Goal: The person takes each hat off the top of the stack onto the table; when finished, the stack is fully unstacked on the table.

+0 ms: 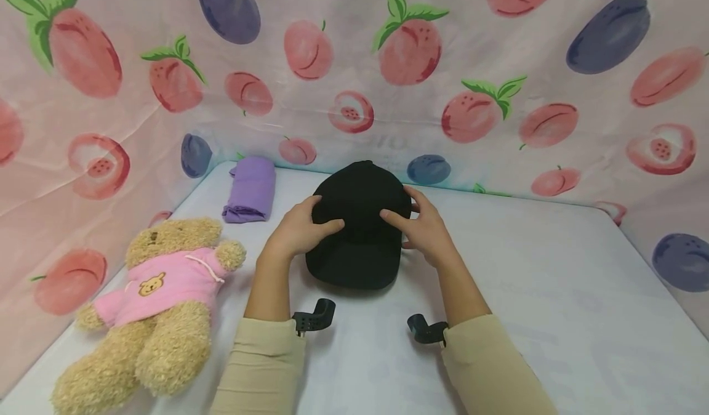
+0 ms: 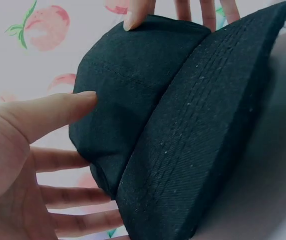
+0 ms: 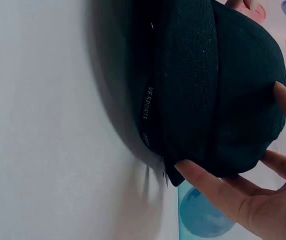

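Note:
A black baseball cap [image 1: 359, 212] is held between both hands in the middle of the head view, its brim toward the person. My left hand [image 1: 299, 230] grips the cap's left side, thumb on the front of the crown and fingers round the edge. On the opposite side my right hand [image 1: 423, 227] grips it the same way, its thumb on the crown. In the left wrist view the stitched brim of the cap [image 2: 198, 115] shows close up. The right wrist view shows white lettering on a band inside the cap [image 3: 208, 90].
A teddy bear [image 1: 166, 286] in a pink top lies at the left on the white table surface [image 1: 554, 292]. Behind it sits a folded purple cloth [image 1: 252, 188]. A fruit-print curtain [image 1: 498, 45] encloses the back and sides.

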Tool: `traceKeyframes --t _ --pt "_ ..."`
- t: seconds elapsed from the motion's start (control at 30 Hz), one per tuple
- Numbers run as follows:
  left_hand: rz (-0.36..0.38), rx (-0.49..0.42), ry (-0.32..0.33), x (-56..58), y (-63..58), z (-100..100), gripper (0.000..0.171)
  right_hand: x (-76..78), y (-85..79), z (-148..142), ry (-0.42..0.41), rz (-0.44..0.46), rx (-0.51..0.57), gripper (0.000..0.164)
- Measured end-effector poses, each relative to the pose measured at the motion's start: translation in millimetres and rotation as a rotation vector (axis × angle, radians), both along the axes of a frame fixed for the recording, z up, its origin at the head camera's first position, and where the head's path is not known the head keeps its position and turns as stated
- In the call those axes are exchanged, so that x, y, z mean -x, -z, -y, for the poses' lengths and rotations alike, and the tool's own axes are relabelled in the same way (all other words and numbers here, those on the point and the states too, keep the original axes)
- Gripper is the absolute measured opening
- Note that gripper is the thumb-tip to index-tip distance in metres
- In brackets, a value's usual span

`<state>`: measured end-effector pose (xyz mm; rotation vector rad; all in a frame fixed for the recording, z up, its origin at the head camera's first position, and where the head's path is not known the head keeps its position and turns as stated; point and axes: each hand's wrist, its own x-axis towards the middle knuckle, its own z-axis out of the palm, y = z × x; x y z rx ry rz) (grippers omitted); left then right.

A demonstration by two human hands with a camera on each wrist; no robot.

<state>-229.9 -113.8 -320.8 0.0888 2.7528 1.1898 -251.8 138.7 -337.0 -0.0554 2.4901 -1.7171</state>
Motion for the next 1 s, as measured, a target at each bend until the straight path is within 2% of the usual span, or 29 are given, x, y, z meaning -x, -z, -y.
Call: traceKeyframes --t 0.17,0.5,0.73,1.0 --pt "0.0 0.004 -0.018 -1.0 -2.6 -5.0 0.086 -0.9 0.8 -0.9 0.016 -0.016 0.018 0.085" --pt "-0.058 0.005 -0.068 -1.0 -2.7 -14.3 0.081 -4.6 -2.2 -0.3 0.072 -0.021 0.005 0.083" --pt "-0.07 0.024 -0.09 -5.9 -10.6 -18.5 0.079 -8.0 -6.3 -0.6 0.099 -0.036 -0.001 0.084" --pt "-0.09 0.021 -0.108 -11.8 -19.9 -19.8 0.079 -7.7 -14.1 -2.6 0.092 -0.054 0.008 0.087"
